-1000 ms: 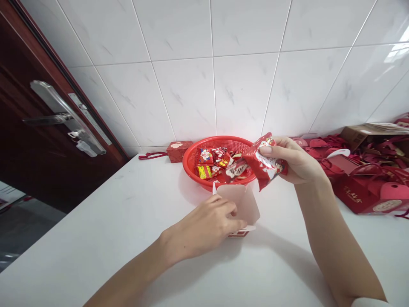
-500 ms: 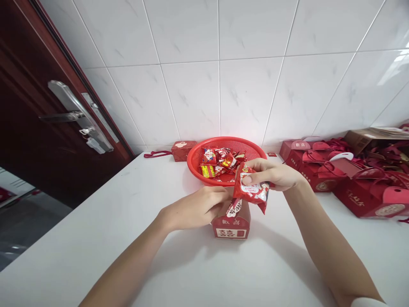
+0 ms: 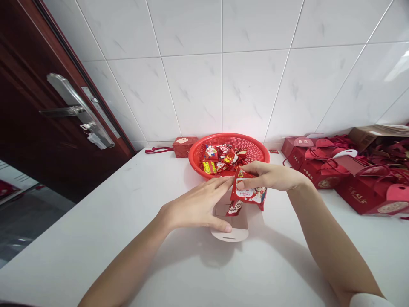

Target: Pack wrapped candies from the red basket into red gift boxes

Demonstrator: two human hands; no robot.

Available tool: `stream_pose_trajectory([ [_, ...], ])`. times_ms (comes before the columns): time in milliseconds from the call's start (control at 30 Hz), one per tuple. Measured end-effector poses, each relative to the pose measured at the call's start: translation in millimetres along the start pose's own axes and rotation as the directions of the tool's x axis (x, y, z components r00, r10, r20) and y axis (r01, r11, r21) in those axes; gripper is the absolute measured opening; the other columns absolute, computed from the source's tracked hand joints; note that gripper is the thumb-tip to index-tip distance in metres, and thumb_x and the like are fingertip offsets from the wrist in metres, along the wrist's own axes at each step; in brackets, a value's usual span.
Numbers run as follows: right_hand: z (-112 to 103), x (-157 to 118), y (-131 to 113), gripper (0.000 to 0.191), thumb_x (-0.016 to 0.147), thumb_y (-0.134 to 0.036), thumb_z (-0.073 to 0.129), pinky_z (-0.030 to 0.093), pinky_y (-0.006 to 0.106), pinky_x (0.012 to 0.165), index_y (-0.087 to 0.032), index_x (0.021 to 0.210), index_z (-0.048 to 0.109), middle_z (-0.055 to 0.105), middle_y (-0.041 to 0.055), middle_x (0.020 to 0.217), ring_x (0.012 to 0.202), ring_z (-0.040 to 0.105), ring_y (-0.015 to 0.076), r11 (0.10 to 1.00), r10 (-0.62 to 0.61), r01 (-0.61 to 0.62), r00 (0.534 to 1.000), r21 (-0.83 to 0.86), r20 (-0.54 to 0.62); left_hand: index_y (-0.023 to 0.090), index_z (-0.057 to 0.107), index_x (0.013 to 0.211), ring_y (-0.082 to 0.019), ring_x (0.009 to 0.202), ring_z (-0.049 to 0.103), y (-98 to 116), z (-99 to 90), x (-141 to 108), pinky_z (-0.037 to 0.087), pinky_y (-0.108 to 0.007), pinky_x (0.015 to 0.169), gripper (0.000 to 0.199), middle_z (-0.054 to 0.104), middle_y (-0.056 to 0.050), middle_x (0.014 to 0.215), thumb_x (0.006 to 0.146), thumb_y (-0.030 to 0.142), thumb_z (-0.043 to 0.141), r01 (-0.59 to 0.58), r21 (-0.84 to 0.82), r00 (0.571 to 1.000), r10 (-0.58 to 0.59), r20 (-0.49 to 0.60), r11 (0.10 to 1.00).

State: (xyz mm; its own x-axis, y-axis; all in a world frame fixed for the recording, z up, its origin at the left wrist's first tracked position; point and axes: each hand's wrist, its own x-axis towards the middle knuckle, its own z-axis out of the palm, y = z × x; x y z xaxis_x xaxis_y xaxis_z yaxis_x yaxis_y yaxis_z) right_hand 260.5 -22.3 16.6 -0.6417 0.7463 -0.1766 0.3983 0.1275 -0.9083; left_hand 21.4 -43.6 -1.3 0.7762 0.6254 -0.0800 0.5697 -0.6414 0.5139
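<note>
A small gift box (image 3: 238,221) stands near the middle of the table, its front flap folded out and its pale inside showing. My left hand (image 3: 200,207) has its fingers spread, the thumb on the front flap and the other fingers over the far side. Above the box my right hand (image 3: 271,178) pinches a red snack packet (image 3: 251,192). A smaller red wrapper with white lettering (image 3: 234,207) shows just below that packet, at the box opening; whether it is also held cannot be made out. Behind the hands, a red plastic basket (image 3: 193,160) holds several wrapped sweets (image 3: 211,152).
A small red box (image 3: 184,147) and a dark red ribbon (image 3: 158,150) lie by the tiled wall. Several red gift boxes (image 3: 361,196) and a cardboard box of ribbons (image 3: 367,135) stand at the right. A door (image 3: 41,140) is at the left.
My left hand has opened and the box's front flap has folded down towards me. The right hand still holds the packet, now slightly further left. The view has shifted a little.
</note>
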Motion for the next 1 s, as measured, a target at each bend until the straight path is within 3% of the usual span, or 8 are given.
stream_pose_trajectory([
  [167, 5.9, -0.8, -4.4, 0.045, 0.079, -0.058, 0.074, 0.032, 0.026, 0.059, -0.018, 0.074, 0.054, 0.042, -0.0046, 0.072, 0.067, 0.039, 0.0109, 0.994, -0.016, 0.020, 0.999, -0.108, 0.036, 0.028, 0.028, 0.160, -0.036, 0.148, 0.037, -0.8, 1.4, -0.2, 0.036, -0.047, 0.118, 0.104, 0.038, -0.010, 0.162, 0.074, 0.049, 0.081, -0.038, -0.066, 0.999, 0.037, -0.018, 0.997],
  [300, 5.6, -3.6, -6.0, 0.044, 0.078, -0.055, 0.077, 0.031, 0.025, 0.056, -0.019, 0.073, 0.053, 0.041, -0.0051, 0.070, 0.064, 0.037, 0.0102, 0.995, -0.049, 0.043, 0.997, -0.089, -0.058, 0.027, 0.029, 0.159, -0.036, 0.148, 0.037, 0.6, 2.0, 1.3, 0.037, -0.047, 0.117, 0.103, 0.038, -0.011, 0.162, 0.073, 0.049, 0.082, -0.026, -0.059, 1.000, 0.025, -0.019, 0.998],
  [433, 17.6, -5.5, -12.1, 0.042, 0.080, -0.055, 0.076, 0.031, 0.024, 0.054, -0.019, 0.076, 0.054, 0.045, -0.0043, 0.069, 0.062, 0.039, 0.0103, 0.992, -0.116, 0.123, 0.973, 0.023, -0.199, 0.028, 0.049, 0.147, -0.037, 0.139, 0.046, 5.3, 2.9, 3.4, 0.042, -0.047, 0.112, 0.084, 0.050, -0.008, 0.153, 0.072, 0.047, 0.083, -0.055, -0.072, 0.998, 0.052, -0.045, 0.996],
  [533, 32.3, -4.5, -16.6, 0.039, 0.083, -0.052, 0.074, 0.035, 0.024, 0.055, -0.019, 0.079, 0.056, 0.050, -0.0031, 0.072, 0.066, 0.045, 0.0113, 0.975, -0.194, 0.210, 0.963, 0.067, -0.185, 0.028, 0.059, 0.135, -0.036, 0.130, 0.054, 5.2, 4.7, 4.3, 0.048, -0.044, 0.104, 0.069, 0.058, -0.006, 0.144, 0.072, 0.044, 0.084, -0.073, -0.173, 0.997, 0.065, -0.050, 0.982],
  [700, 37.7, -4.0, -15.3, 0.032, 0.087, -0.047, 0.070, 0.038, 0.025, 0.058, -0.017, 0.081, 0.061, 0.056, -0.0017, 0.074, 0.069, 0.050, 0.0123, 0.973, -0.220, 0.216, 0.974, -0.080, -0.046, 0.028, 0.048, 0.147, -0.031, 0.127, 0.059, -7.3, 4.0, 5.8, 0.051, -0.041, 0.103, 0.084, 0.059, -0.007, 0.144, 0.072, 0.036, 0.086, -0.103, -0.404, 0.993, 0.118, 0.012, 0.909],
  [800, 33.4, -4.7, -13.0, 0.021, 0.087, -0.037, 0.067, 0.037, 0.026, 0.056, -0.017, 0.082, 0.061, 0.055, -0.0025, 0.073, 0.066, 0.048, 0.0120, 0.962, -0.129, 0.137, 0.990, -0.234, 0.051, 0.028, 0.033, 0.158, -0.035, 0.148, 0.037, -16.1, -1.0, 6.1, 0.035, -0.048, 0.120, 0.106, 0.039, -0.011, 0.162, 0.068, 0.043, 0.088, -0.051, -0.319, 0.995, 0.075, 0.063, 0.946],
  [867, 33.5, -3.3, -12.5, 0.016, 0.085, -0.031, 0.067, 0.035, 0.025, 0.053, -0.018, 0.085, 0.060, 0.053, -0.0038, 0.071, 0.063, 0.046, 0.0116, 0.944, -0.049, 0.059, 0.998, -0.326, 0.039, 0.026, 0.019, 0.163, -0.036, 0.155, 0.022, -19.5, -4.5, 5.4, 0.025, -0.051, 0.125, 0.122, 0.024, -0.014, 0.168, 0.066, 0.050, 0.089, 0.031, -0.262, 0.994, -0.002, 0.113, 0.965],
  [1000, 40.0, 4.9, -11.0, 0.020, 0.079, -0.033, 0.074, 0.034, 0.025, 0.051, -0.018, 0.083, 0.061, 0.057, -0.0017, 0.074, 0.063, 0.048, 0.0121, 0.908, 0.059, -0.027, 0.996, -0.418, 0.066, 0.028, 0.006, 0.165, -0.035, 0.156, 0.017, -20.0, -8.2, 4.1, 0.024, -0.050, 0.125, 0.132, 0.015, -0.013, 0.171, 0.065, 0.051, 0.088, 0.077, -0.248, 0.986, -0.037, 0.164, 0.966],
])
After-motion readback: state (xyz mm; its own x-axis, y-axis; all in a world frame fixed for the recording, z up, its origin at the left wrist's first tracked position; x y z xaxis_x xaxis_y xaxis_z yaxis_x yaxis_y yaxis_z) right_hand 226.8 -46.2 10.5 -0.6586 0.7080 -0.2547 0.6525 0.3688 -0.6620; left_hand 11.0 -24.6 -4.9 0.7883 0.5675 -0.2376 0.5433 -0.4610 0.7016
